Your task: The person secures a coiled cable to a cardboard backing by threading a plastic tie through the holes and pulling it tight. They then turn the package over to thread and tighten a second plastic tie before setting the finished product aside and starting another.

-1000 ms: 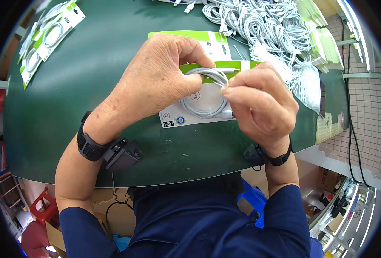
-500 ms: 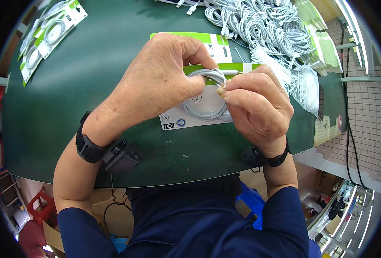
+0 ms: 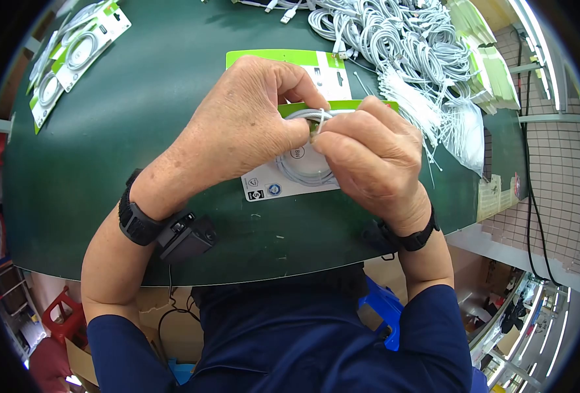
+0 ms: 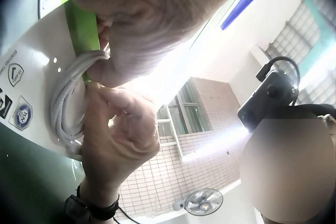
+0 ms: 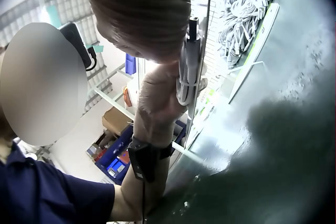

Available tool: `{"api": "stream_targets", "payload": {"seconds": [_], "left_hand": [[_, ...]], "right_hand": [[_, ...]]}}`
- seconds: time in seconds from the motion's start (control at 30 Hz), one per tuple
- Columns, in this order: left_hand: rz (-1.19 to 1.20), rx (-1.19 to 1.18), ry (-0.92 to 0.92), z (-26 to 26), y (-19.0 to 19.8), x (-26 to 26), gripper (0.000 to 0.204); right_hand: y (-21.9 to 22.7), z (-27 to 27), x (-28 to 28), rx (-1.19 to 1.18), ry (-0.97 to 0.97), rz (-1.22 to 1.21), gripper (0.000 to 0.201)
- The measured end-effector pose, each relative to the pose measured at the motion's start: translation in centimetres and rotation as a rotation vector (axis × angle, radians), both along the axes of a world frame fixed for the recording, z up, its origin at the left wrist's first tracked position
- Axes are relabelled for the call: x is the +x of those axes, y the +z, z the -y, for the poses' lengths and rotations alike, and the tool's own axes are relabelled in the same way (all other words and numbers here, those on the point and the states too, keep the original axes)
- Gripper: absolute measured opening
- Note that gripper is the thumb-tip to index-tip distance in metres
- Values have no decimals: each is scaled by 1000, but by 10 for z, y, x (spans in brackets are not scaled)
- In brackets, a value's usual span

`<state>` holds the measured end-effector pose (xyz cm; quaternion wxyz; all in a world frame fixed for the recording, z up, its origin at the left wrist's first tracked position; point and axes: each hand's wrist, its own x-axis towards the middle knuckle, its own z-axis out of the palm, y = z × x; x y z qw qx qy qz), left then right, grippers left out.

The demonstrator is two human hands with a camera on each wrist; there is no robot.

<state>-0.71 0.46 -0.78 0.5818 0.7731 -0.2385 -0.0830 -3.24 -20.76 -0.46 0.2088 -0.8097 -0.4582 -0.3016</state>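
Centre of frame: coiled pale-grey cable [image 3: 295, 175] lies against a white-and-green printed card [image 3: 288, 187], over the dark-green tabletop [image 3: 257, 252]. Left hand [image 3: 237, 124] pinches the coil's upper edge between thumb and forefinger. Right hand [image 3: 378, 154], fingers curled, thumb and forefinger pinched at a thin white plastic tie [image 3: 322, 117] by the coil's top; exact grip partly hidden. Loose white ties [image 3: 411, 98] and a heap of grey cables [image 3: 381, 39], upper right. Step in hand, by my reading: working the tie round the coil. Next move would call for a steady left pinch and a firm, even pull, coil kept flat.
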Motion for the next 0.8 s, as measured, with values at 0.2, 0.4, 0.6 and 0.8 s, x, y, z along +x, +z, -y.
{"api": "stream_targets", "payload": {"seconds": [0.2, 0.4, 0.6, 0.8], "left_hand": [[0, 45, 15, -1, 10, -2, 32], [-102, -95, 7, -7, 15, 0, 33], [-180, -194, -41, -5, 30, -2, 33], [-183, -196, -36, -5, 31, -1, 32]], "right_hand": [[7, 4, 5, 83, 72, -106, 27], [18, 38, 20, 747, -202, -376, 12], [-12, 57, 20, 726, 144, -1216, 53], [-49, 53, 7, 661, 326, -1472, 83]]}}
